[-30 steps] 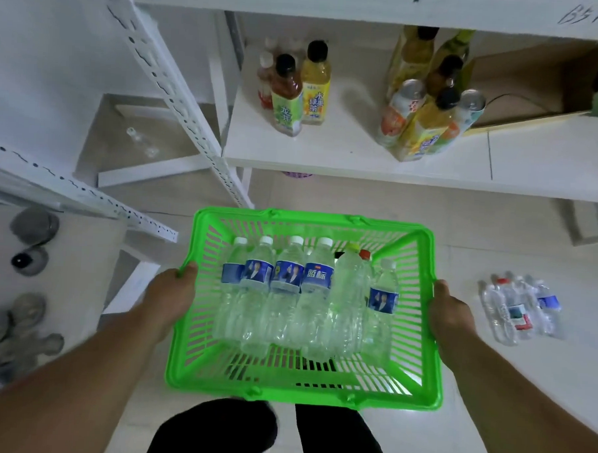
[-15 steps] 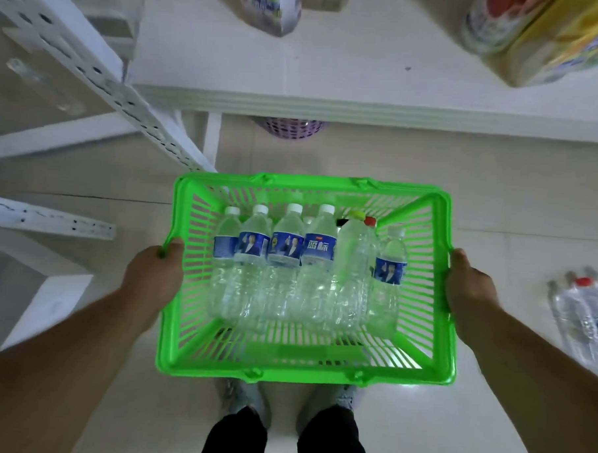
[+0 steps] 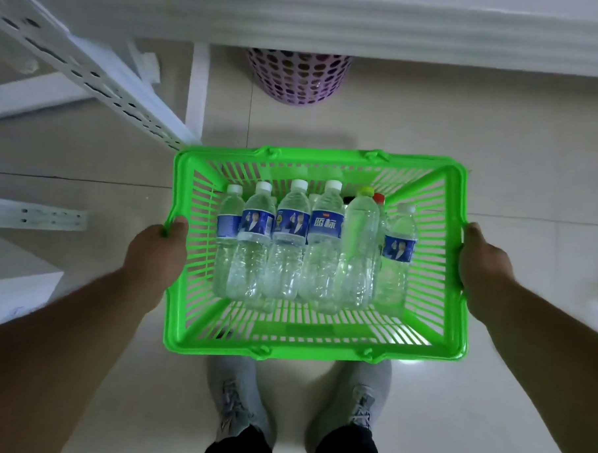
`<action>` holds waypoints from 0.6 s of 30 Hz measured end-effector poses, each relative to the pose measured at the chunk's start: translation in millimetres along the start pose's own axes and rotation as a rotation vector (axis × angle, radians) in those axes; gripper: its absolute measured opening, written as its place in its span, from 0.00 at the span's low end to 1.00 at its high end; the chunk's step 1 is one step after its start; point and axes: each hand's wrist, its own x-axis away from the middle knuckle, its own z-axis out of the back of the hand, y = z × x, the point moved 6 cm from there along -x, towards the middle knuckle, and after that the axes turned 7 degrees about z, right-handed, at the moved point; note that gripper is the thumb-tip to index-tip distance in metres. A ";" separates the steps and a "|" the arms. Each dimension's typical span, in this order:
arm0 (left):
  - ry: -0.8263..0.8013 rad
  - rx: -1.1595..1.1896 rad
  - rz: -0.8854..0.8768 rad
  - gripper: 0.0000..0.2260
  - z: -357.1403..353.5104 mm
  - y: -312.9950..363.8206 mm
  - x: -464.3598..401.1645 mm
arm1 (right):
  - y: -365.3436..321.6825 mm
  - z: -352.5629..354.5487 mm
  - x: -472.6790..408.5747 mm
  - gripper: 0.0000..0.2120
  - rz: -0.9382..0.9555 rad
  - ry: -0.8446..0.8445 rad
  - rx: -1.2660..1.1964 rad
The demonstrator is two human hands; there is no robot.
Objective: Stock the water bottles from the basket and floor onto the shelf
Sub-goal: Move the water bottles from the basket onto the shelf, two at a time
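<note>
Pale floor tiles [image 3: 431,136] run under a white shelf edge [image 3: 368,27]. The left hand [image 3: 156,254] and right hand [image 3: 484,265] each grip a side rim of the green basket [image 3: 312,350] — water bottles [image 3: 286,246] lie inside. Keeping it level while setting it down should stop them rolling.

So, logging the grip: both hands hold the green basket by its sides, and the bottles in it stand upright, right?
Not quite. The head view shows the left hand and right hand holding the basket by its sides, but the bottles lie on their sides, not upright.
</note>
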 end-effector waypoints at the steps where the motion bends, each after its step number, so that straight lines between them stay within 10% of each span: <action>1: -0.022 0.004 0.014 0.25 0.1 -2.1 -1.5 | -1.7 1.0 0.2 0.28 0.011 -0.003 0.035; 5: -0.073 0.022 0.059 0.24 4.1 -3.5 -2.1 | -8.9 7.9 5.4 0.26 0.083 -0.029 0.136; 10: 0.335 -0.019 -0.348 0.17 22.7 34.1 42.7 | -32.0 14.9 47.8 0.21 0.325 0.172 0.226; 18: -0.188 0.032 -0.058 0.31 -56.4 31.6 38.0 | -82.7 -107.7 106.5 0.08 0.347 -0.522 0.179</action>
